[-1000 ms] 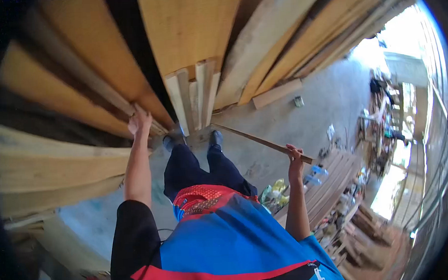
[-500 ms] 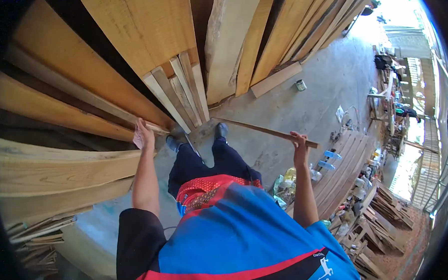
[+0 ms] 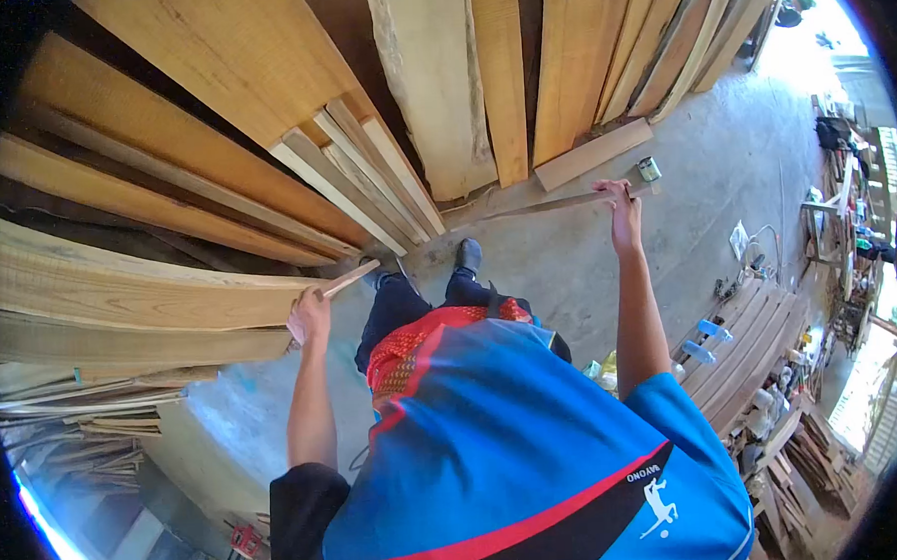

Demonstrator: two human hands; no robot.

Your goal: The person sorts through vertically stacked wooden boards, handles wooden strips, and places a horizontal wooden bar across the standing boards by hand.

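Observation:
My left hand [image 3: 310, 316] is closed around a narrow wooden stick [image 3: 351, 278], whose end points up and to the right past my fingers. It is beside the broad pale boards at the left. My right hand [image 3: 623, 212] grips a long thin wooden strip [image 3: 550, 207] near one end. The strip is blurred and slants across the floor toward the leaning wood, its far end hard to make out. Between my hands, several short wooden strips [image 3: 369, 178] lean against a wide board [image 3: 229, 64] in front of my feet.
Tall planks [image 3: 579, 64] lean in a row at the top. A flat board [image 3: 595, 153] lies at their base near a tin can [image 3: 649, 169]. A low slatted wooden bench [image 3: 747, 342] stands at right, with scrap wood [image 3: 812, 464] beyond. Thin offcuts [image 3: 85, 426] are stacked at left.
My left hand has moved down and right and now grips a stick. My right hand has risen away from me, swinging the strip's near end upward. The view has shifted.

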